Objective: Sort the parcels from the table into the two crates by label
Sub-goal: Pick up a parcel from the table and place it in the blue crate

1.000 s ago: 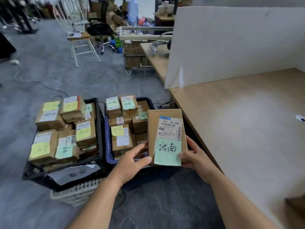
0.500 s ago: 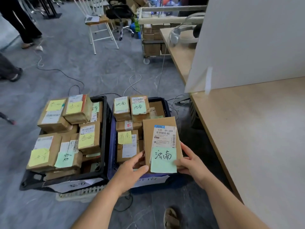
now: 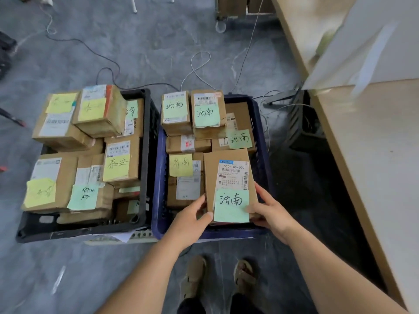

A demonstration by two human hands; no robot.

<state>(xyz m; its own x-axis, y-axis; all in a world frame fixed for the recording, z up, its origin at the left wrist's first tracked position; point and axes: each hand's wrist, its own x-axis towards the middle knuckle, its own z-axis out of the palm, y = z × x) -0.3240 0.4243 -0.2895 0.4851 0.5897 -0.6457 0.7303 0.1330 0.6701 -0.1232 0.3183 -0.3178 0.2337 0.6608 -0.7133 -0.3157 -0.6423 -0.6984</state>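
Parcel [image 3: 229, 177] with green note clamped between both hands, left hand [image 3: 192, 217] and right hand [image 3: 271, 210], low over near right corner of blue crate [image 3: 158, 177], among matching notes. Black crate [image 3: 147, 155] piled full. Visible part of desk [image 3: 374, 143] bare; probably near the end, release pending.

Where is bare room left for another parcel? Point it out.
Little inside either crate. The black plastic crate is heaped above its rim. The blue plastic crate is packed; both hands hold the brown cardboard parcel over its near right corner. The light wooden table lies bare.
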